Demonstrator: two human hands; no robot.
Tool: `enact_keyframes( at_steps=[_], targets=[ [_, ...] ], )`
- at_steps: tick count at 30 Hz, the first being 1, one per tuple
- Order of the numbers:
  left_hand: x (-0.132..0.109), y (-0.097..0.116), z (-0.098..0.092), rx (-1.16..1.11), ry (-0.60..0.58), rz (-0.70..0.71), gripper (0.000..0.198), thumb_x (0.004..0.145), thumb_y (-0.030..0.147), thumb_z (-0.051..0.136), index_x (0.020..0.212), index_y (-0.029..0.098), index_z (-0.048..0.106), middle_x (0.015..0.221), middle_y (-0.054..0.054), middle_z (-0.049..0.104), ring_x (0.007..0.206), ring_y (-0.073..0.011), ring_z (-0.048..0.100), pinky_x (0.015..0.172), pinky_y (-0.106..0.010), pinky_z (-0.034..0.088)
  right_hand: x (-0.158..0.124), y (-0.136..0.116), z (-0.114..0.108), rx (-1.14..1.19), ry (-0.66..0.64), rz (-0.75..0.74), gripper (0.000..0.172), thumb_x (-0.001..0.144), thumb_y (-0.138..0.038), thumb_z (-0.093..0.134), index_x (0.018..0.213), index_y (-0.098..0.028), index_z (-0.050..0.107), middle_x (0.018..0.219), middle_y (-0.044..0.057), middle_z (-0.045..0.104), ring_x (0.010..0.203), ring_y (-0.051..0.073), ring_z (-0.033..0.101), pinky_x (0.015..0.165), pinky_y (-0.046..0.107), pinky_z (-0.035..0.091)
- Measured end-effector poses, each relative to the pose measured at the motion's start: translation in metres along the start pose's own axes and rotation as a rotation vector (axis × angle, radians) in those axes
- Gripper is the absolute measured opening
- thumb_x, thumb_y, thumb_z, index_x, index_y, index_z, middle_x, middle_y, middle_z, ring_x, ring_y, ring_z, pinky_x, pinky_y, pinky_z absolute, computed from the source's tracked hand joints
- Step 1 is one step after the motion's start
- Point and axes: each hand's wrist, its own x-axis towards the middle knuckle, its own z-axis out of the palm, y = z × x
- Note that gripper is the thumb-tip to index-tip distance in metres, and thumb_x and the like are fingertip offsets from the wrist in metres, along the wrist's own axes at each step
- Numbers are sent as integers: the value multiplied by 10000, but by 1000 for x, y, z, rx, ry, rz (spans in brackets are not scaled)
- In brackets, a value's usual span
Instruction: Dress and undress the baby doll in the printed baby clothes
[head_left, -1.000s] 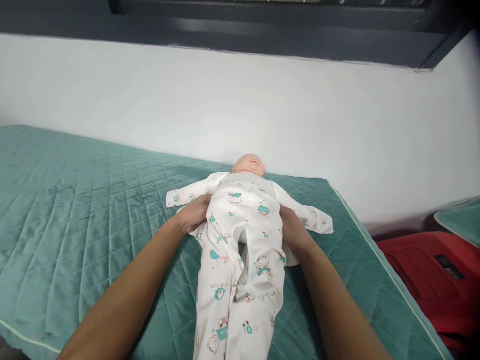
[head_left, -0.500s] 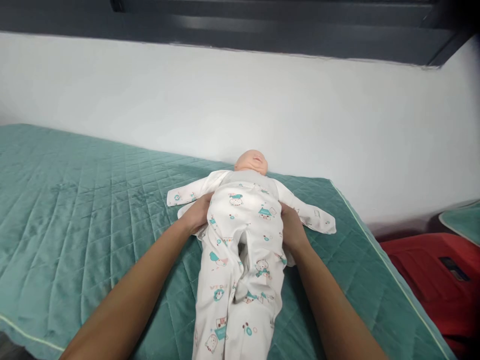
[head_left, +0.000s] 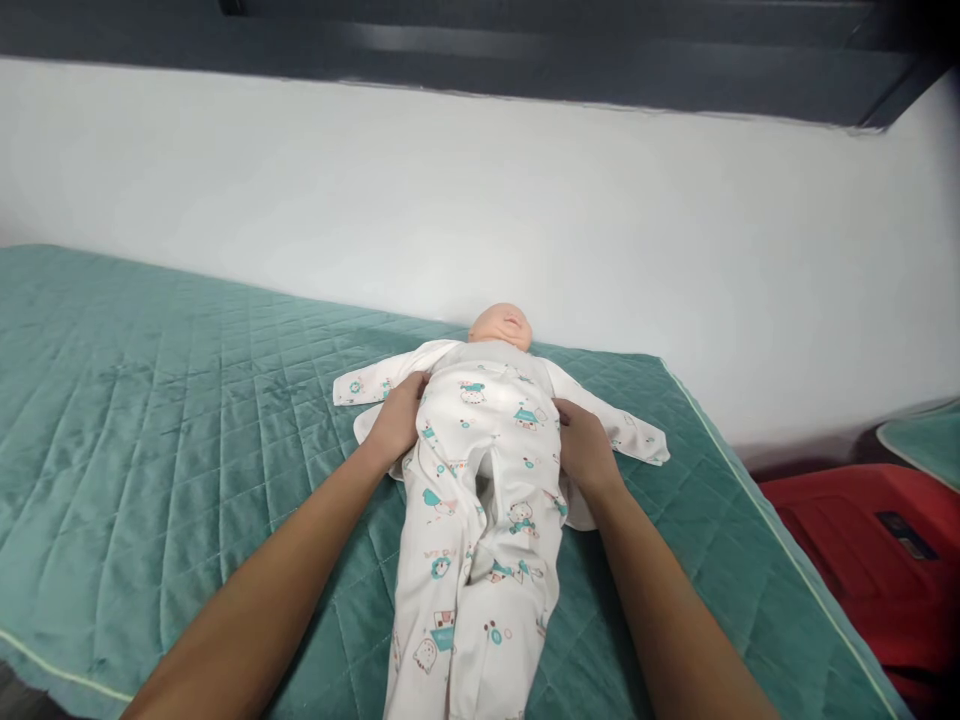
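Observation:
A baby doll (head_left: 501,326) lies on its back on the green quilted bed cover (head_left: 195,420), its head toward the wall. It wears a white long-sleeved shirt (head_left: 634,435), arms spread, and white printed trousers (head_left: 517,480) pulled high over its belly. My left hand (head_left: 399,420) is closed on the trousers' left edge near the waist. On the opposite edge, my right hand (head_left: 586,445) grips the trousers the same way. The fingertips of both hands are partly hidden by the cloth. Shirt tails stick out beside both wrists.
A white wall (head_left: 480,210) rises behind the bed, with a dark beam (head_left: 480,60) across the top. To the right, below the bed's edge, stands a red plastic object (head_left: 862,560) with a dark label. Another green cloth (head_left: 926,440) shows beside it.
Both hands have come slightly up and out from the doll's sides, so more of their backs shows. The trousers and right sleeve have shifted slightly.

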Motion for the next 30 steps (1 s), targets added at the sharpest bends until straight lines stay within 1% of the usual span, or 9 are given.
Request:
enact_keyframes(
  at_steps=[4,6,10,13,17,20,25,28,30],
  targets=[
    [4,-3,3,-119,102,-126,190,867,290,504,972,186,625,995,-70,712,930,-239,646,844,-377,499,3,7,3,121,38,77,296,783,-227,509,995,-200,713,1004,67,755,906,256,677,754,345,476],
    [5,-4,4,-172,121,-148,188,882,334,518,963,196,618,935,-54,715,880,-221,654,799,-352,500,2,11,3,158,69,102,302,786,-228,524,1035,-200,694,1006,75,756,896,251,684,767,355,488],
    [7,0,-1,-179,149,-51,160,879,314,555,960,207,641,942,-40,719,901,-201,662,830,-331,494,2,7,-5,94,188,46,179,819,-320,584,930,-219,682,873,54,751,840,238,681,786,367,482],
    [18,12,-7,-125,168,38,170,875,319,573,957,210,673,1002,-43,714,948,-201,654,874,-333,490,8,-6,-10,94,250,-72,191,838,-396,602,871,-224,679,842,44,726,806,220,654,779,355,472],
    [41,34,-9,-77,2,218,163,860,352,601,882,220,696,1020,-37,706,987,-210,630,916,-343,475,25,-23,-10,217,110,-249,195,835,-413,629,791,-224,651,881,26,668,796,186,594,760,321,455],
    [50,43,-7,-57,-137,331,177,854,379,618,812,215,673,1032,-47,690,1055,-221,599,989,-369,431,34,-26,-10,250,-29,-349,206,832,-401,649,754,-221,585,877,14,590,784,168,536,738,308,431],
    [43,36,-11,-82,-278,312,219,829,434,651,846,220,608,1233,-64,601,1212,-232,513,1066,-396,380,30,-18,-15,177,-204,-431,202,848,-368,646,769,-229,523,974,31,517,878,180,497,767,319,420],
    [38,33,-15,-28,-291,282,250,797,458,680,804,228,582,1377,-46,527,1384,-263,342,1150,-426,278,28,-16,-16,85,-210,-475,256,857,-398,638,729,-228,498,1033,46,513,998,209,483,871,357,410],
    [39,33,-16,-38,-302,257,254,810,455,660,770,226,559,1402,-39,515,1401,-263,329,1154,-419,271,29,-17,-14,54,-202,-500,292,875,-420,611,697,-224,487,1066,54,526,1068,223,482,945,382,387]
  ],
)
